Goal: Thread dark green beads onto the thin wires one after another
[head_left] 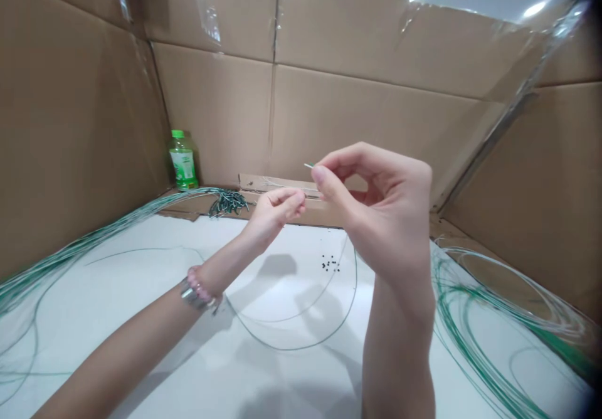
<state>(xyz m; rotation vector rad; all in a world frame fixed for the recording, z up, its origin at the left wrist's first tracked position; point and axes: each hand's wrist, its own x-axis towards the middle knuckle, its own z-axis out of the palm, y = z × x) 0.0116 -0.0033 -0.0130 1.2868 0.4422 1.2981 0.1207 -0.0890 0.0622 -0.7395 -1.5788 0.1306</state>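
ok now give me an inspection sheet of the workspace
surface: white tabletop with hand shadows on it
job's things: right hand pinches a thin wire near its tip; small black beads lie on the tabletop
clutter: green wire bundles at left and right, a heap of short dark pieces, a green-capped bottle
hands: both raised above the tabletop; left hand curled, anything held unclear
cables: nothing seen
surroundings: cardboard walls with tape on the seams
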